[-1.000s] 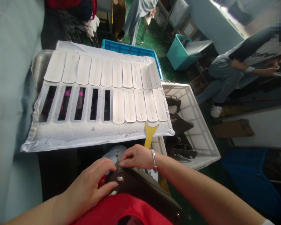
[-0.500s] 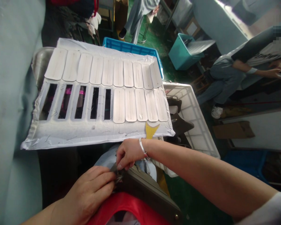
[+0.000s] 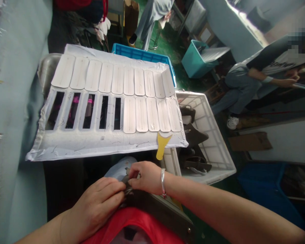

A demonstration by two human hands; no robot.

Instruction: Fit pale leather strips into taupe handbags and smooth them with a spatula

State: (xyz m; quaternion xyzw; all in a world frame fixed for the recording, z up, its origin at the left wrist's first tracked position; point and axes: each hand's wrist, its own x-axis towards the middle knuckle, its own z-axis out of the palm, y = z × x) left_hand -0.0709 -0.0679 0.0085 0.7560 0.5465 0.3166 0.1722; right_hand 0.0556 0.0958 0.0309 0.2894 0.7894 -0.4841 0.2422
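Observation:
A dark olive bag [image 3: 160, 211] lies across my lap, over red cloth [image 3: 134, 228]. My left hand [image 3: 96, 205] presses on the bag's near end, fingers curled together against a small metal fitting [image 3: 128, 189]. My right hand [image 3: 144, 176], with a silver bangle on the wrist, pinches the same spot from the far side. Both hands meet at the bag's corner. What sits between the fingertips is too small to name.
A white board [image 3: 73, 145] holding rows of white strips [image 3: 139, 115] and several open slots stands just ahead, a yellow scraper [image 3: 162, 145] at its edge. A white crate [image 3: 213, 135] with dark bags is to the right. Blue crates and a seated person [image 3: 259, 74] lie beyond.
My right hand has come back down toward the bag's corner after lifting slightly, and my left fingers have closed in tighter beside it. The view shifted a little.

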